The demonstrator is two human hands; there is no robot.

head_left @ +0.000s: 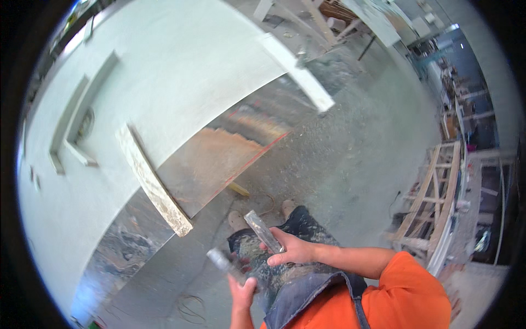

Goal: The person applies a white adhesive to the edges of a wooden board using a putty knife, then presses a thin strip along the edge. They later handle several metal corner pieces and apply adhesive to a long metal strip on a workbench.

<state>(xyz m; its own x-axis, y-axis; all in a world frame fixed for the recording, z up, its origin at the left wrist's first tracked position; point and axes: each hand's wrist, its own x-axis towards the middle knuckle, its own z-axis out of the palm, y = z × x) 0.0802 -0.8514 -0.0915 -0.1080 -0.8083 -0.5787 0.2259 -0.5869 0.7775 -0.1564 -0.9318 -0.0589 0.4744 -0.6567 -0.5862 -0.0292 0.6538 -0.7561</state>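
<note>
My left hand is closed round a greyish-white, bar-like piece, smeared by motion; its exact kind cannot be made out. In my right hand is a flat, worn grey bar, pinched between thumb and fingers and pointing away from me to the upper left. Both hands are in front of my dusty dark apron, apart from the slab. Ahead of them lies a patterned stone slab in brown, grey and black, with a red line along its near edge.
A dirt-stained white board and a cleaner white bar lie across the slab's edge. Pale angled strips rest on the large white surface. Wooden frames stand at right. A cord lies on the floor.
</note>
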